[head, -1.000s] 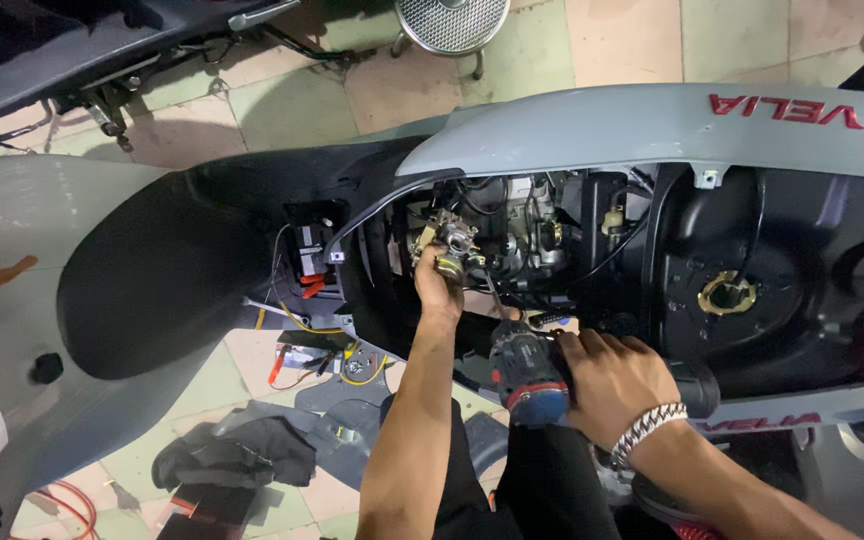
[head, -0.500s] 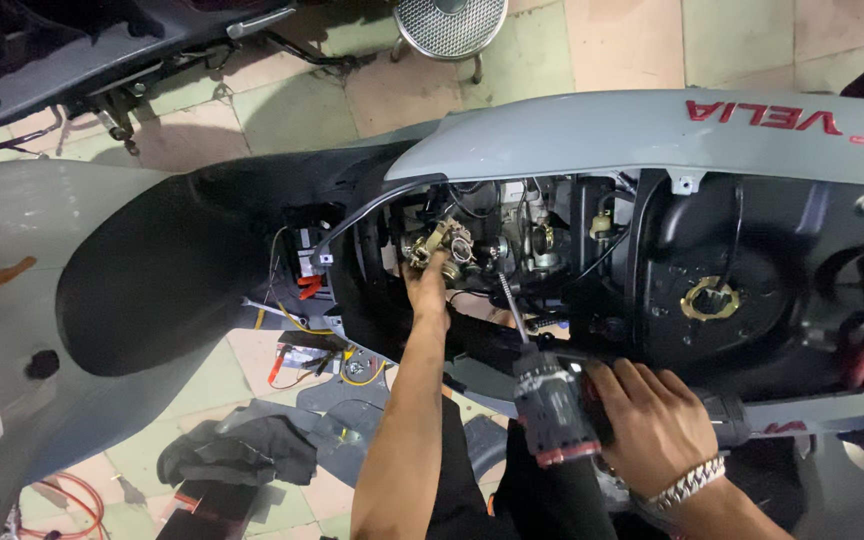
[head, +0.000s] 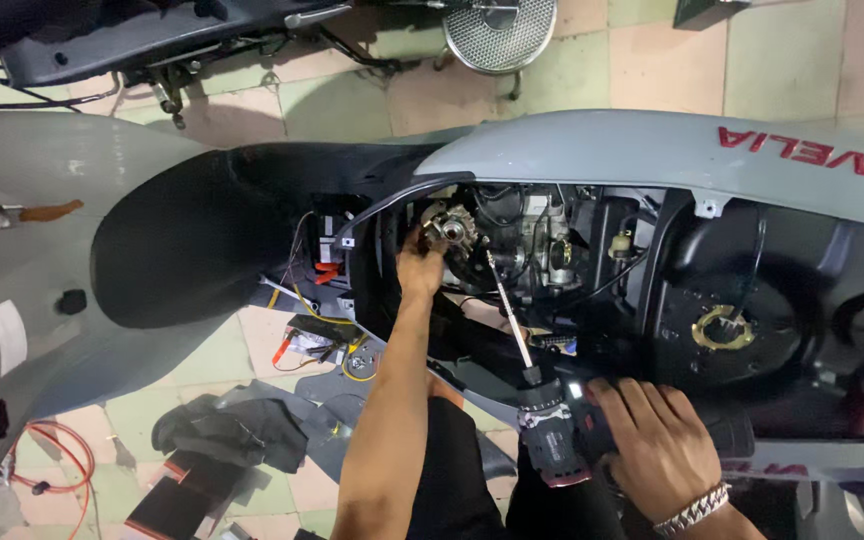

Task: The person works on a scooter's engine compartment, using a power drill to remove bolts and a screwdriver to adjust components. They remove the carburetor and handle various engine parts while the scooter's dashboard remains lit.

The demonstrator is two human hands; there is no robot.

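Reaching into the opened scooter body (head: 652, 150), I work inside a cramped bay: the grey side panel's lower edge runs close above my knuckles, a black frame bar crosses just left of my fingers, and hoses and wires crowd the engine (head: 542, 240) to the right. The only free lane is the gap up which my forearm comes from the bottom edge of the bay. My left hand (head: 420, 272) is closed around the lower side of a small round metal part (head: 447, 225) at the bay's upper left corner, fingers pinching it from below. My right hand (head: 657, 450) is wrapped tight around the grip of a dark cordless drill (head: 557, 440) at the bay's lower edge, with its work light lit. Its long thin bit (head: 508, 315) slants up and left, and its tip ends just right of the metal part, close to my left fingers; whether it touches the part I cannot tell. The fuel tank opening (head: 722, 328) with its brass ring sits well apart to the right. Loose wires (head: 312, 345) and rags (head: 232, 430) lie on the tiled floor (head: 652, 60) below the bay.
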